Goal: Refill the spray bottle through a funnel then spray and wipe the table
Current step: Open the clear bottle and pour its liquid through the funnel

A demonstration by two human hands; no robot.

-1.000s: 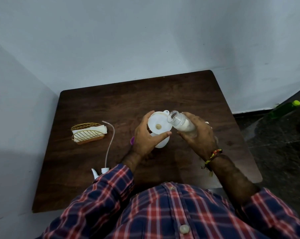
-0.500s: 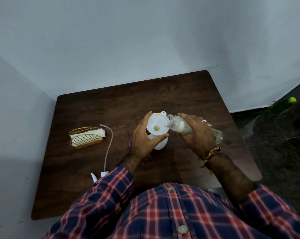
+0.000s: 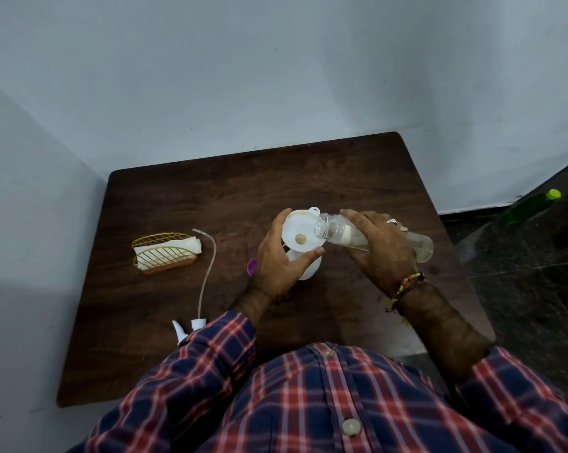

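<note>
A white funnel (image 3: 298,229) sits in the neck of the white spray bottle (image 3: 305,266) standing mid-table. My left hand (image 3: 277,259) curls round the funnel rim and the bottle's top. My right hand (image 3: 379,248) grips a clear plastic bottle (image 3: 341,233), tipped almost level with its open mouth over the funnel's right edge. Whitish liquid lies along the clear bottle's lower side. The white spray head (image 3: 186,328) with its long dip tube (image 3: 207,273) lies on the table to the left, partly under my left sleeve.
A gold wire holder with white napkins (image 3: 165,253) stands at the left on the dark wooden table (image 3: 210,191). A purple cap (image 3: 252,267) peeks out behind my left hand. White walls bound the back and left. A green bottle (image 3: 530,206) lies on the dark floor, right.
My right hand has tipped the clear bottle lower, closer to level, with its mouth staying over the funnel. My left hand has kept its hold on the funnel and spray bottle.
</note>
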